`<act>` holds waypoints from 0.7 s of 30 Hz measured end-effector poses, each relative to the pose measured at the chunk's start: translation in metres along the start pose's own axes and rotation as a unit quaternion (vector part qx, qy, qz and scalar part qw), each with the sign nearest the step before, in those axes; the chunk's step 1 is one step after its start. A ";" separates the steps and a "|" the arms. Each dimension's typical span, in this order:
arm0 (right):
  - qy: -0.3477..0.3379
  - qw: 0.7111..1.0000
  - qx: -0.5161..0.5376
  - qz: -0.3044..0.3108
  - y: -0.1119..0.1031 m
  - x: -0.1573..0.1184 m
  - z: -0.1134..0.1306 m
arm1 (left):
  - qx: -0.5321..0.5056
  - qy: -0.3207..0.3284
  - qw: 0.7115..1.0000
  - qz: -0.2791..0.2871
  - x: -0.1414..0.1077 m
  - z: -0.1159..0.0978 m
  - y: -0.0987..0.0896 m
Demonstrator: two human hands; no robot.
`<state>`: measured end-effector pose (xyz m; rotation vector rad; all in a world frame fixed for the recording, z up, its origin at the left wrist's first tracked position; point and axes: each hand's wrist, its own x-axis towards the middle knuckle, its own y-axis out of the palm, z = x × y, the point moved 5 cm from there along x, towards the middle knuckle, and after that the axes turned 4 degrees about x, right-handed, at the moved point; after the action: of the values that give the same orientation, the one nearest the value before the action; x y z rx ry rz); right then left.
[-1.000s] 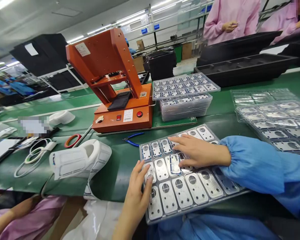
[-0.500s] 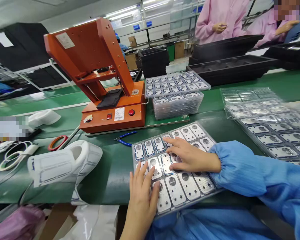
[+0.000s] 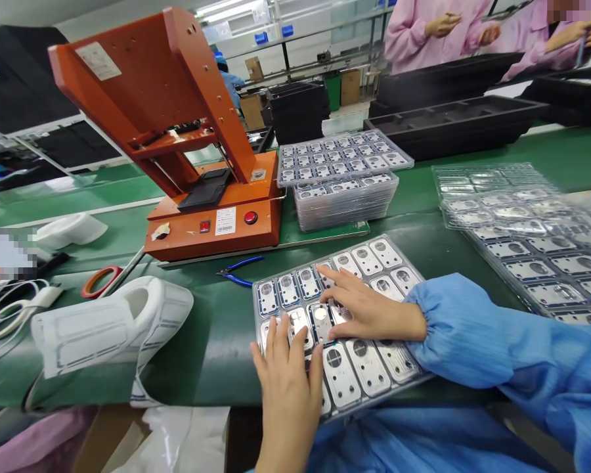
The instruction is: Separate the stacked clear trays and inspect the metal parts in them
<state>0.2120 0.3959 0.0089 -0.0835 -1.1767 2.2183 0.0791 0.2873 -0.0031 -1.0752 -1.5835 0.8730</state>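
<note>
- Clear plastic tray of small silver metal plates (image 3: 374,259) lies at the near edge of the green counter (image 3: 217,315), in front of us.
- Our left hand (image 3: 288,368) lies flat, fingers spread, gripping nothing, on the tray's near-left plates.
- Our right hand (image 3: 369,309) is open too, fingertips pressing a middle plate.
- We judge: plates are being seated or checked; next calls for light, even pressure.
- Since the earlier frame, the left hand has slid further onto the tray.
- Orange press machine (image 3: 187,138) stands behind.

Head-worn, forward-down, close over tray (image 3: 404,259)
</note>
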 end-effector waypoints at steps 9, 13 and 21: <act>-0.057 0.988 0.142 -0.028 -0.010 -0.002 0.009 | -0.141 -0.063 0.988 0.004 0.007 -0.006 0.002; -0.047 0.974 0.203 -0.092 -0.019 -0.003 0.010 | -0.328 -0.221 0.918 -0.020 0.003 0.007 -0.010; -0.140 0.961 0.214 -0.105 -0.023 -0.005 0.027 | -0.548 -0.402 0.734 -0.019 -0.002 0.001 0.004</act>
<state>0.2187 0.3831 0.0418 0.5238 -0.7721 2.2859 0.0795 0.2869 -0.0081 -1.5148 -3.0465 0.2582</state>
